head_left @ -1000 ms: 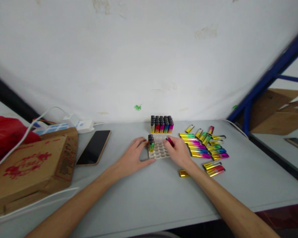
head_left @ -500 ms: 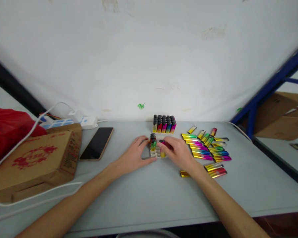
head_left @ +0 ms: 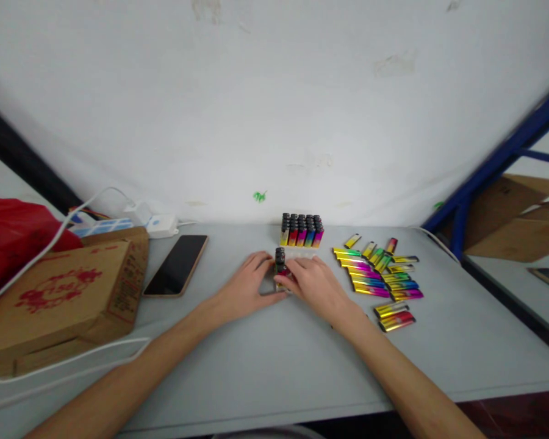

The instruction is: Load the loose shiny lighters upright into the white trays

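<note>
A small white tray [head_left: 297,251] with slots lies in front of me, largely covered by my right hand. A few black-topped lighters [head_left: 280,255] stand upright along its left side. My left hand [head_left: 243,288] curls about the tray's left end, fingertips at the far side and thumb along the near edge. My right hand [head_left: 318,285] is closed over the tray, its thumb and fingers pinching a lighter [head_left: 282,272] in the left row. That lighter is mostly hidden by the fingers.
Behind the tray stands a block of upright lighters [head_left: 302,231]. Loose metallic lighters [head_left: 370,274] lie spread on the right of the grey table [head_left: 265,366]. At left are a phone [head_left: 177,265], a cardboard box [head_left: 68,292], a power strip [head_left: 162,225] and a red bag [head_left: 18,244].
My right hand has moved left with the lighter, from the tray's middle to the left row beside the standing lighters. My left hand stays about the tray's left end.
</note>
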